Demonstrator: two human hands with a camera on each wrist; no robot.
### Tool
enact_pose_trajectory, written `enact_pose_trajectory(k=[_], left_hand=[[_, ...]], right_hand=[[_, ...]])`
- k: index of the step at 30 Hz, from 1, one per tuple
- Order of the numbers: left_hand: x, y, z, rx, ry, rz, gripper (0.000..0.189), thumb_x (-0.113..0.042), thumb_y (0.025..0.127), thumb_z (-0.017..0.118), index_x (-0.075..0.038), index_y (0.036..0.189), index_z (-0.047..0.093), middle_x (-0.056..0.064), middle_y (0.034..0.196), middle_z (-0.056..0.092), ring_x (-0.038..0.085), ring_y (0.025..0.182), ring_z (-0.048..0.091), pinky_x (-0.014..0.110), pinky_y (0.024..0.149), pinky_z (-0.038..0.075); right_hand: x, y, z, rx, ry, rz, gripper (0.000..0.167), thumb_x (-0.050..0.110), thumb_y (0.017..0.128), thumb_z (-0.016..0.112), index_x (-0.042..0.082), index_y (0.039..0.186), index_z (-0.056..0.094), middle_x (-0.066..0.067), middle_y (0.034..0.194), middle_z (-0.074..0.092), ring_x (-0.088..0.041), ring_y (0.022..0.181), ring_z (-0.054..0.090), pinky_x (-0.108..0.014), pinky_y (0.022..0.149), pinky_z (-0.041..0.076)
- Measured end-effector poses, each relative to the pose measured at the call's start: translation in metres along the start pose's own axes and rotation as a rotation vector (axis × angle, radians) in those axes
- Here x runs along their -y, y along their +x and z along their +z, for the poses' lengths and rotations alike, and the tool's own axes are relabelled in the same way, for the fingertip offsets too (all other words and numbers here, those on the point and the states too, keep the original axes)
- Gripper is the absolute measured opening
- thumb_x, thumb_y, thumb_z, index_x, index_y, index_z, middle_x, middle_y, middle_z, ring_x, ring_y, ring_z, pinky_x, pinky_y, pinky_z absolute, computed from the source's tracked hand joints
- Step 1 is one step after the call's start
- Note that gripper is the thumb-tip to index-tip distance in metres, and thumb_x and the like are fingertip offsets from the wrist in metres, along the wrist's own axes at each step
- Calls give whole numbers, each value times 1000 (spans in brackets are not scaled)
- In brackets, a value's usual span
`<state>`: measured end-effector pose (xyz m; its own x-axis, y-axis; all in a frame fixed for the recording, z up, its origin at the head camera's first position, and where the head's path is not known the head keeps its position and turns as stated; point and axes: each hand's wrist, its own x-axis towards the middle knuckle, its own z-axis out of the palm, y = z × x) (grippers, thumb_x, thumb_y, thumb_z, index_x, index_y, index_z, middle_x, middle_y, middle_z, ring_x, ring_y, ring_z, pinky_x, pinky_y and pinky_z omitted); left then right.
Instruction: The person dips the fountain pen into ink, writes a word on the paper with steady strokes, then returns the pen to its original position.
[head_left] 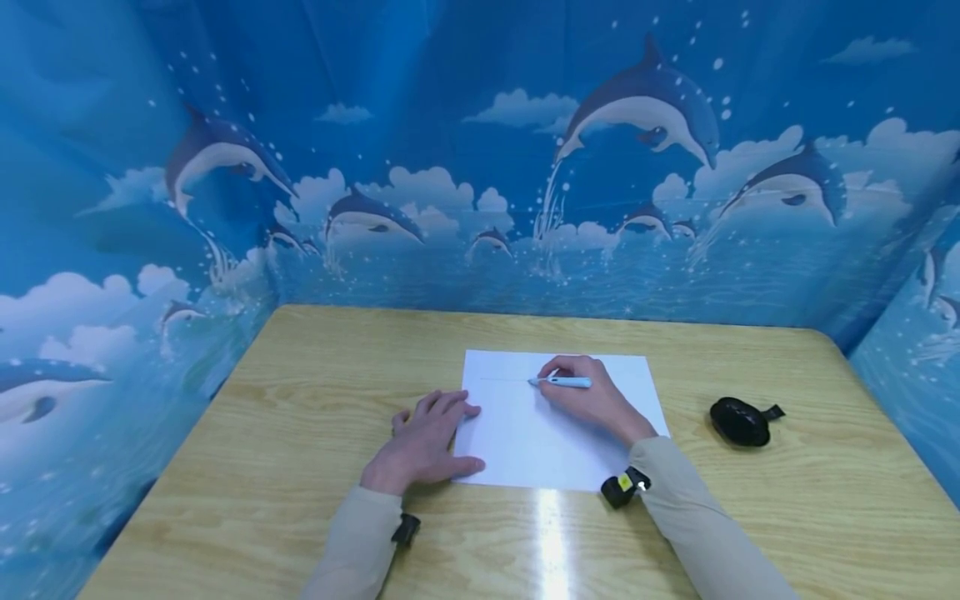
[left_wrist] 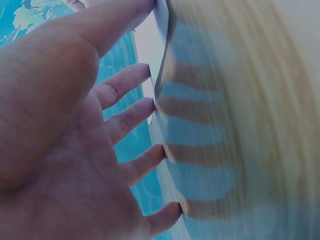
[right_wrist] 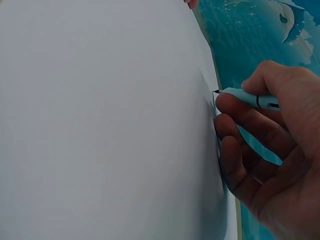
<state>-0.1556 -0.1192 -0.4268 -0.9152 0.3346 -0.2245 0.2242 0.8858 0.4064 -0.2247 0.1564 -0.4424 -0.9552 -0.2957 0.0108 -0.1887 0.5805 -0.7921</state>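
A white sheet of paper [head_left: 525, 450] lies on the wooden table. My right hand [head_left: 588, 396] pinches a light blue pen [head_left: 572, 382] between thumb and fingers over the upper part of the sheet. In the right wrist view the pen's dark tip [right_wrist: 217, 91] points at the paper, and the other fingers curl below it. A faint line [head_left: 501, 380] runs across the sheet to the left of the tip. My left hand [head_left: 426, 446] lies with spread fingers at the sheet's left edge, its thumb on the paper. In the left wrist view its fingertips [left_wrist: 156, 104] touch down at the surface.
A glossy black object with a short tab [head_left: 741, 422] sits on the table [head_left: 315, 367] to the right of the paper. A blue curtain printed with dolphins [head_left: 450, 275] hangs behind the table and along both sides. Small black devices are strapped at both wrists.
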Motion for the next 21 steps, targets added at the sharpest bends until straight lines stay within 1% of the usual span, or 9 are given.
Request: enact_pose_trajectory(k=[3,9,12,15,21], left_hand=[[0,0,1,-2,2,-4,70,-50,86,78,-25,147,53,1,166,35,39,156,22,78,112,23],[0,-1,0,-4,3,-2,70,-49,86,78,-25,147,53,1,166,35,39,156,22,78,112,23],[-1,-1,0,-3,1,-2,70,-49,86,78,-24,147,53,2,166,35,39,156,22,78,112,23],[-1,-2,0,-3,2,-4,71,-49,86,78,-24,148,53,2,166,34,39,156,22,78,113,22],[-1,-1,1,-7,-1,-5,71,-49,86,79,-24,147,53,2,166,35,39,156,22,79,112,23]], right_hand=[[-1,-1,-1,-4,4,10,18,27,94,69,17,107,76,-3,113,76,-22,109,67,-40,93,52],[-3,-3,-2,-2,9,16,18,27,95,68,19,108,76,-2,117,75,-24,114,67,-46,97,52],[-4,-4,-3,-2,3,17,18,28,95,68,19,109,76,-3,117,74,-25,114,67,-47,97,52],[-4,-5,-3,-9,0,13,18,28,94,69,18,108,76,-3,115,75,-24,112,67,-45,95,53],[-6,-5,-4,-20,-5,15,16,27,95,69,18,105,76,-1,110,76,-20,104,67,-37,88,52]])
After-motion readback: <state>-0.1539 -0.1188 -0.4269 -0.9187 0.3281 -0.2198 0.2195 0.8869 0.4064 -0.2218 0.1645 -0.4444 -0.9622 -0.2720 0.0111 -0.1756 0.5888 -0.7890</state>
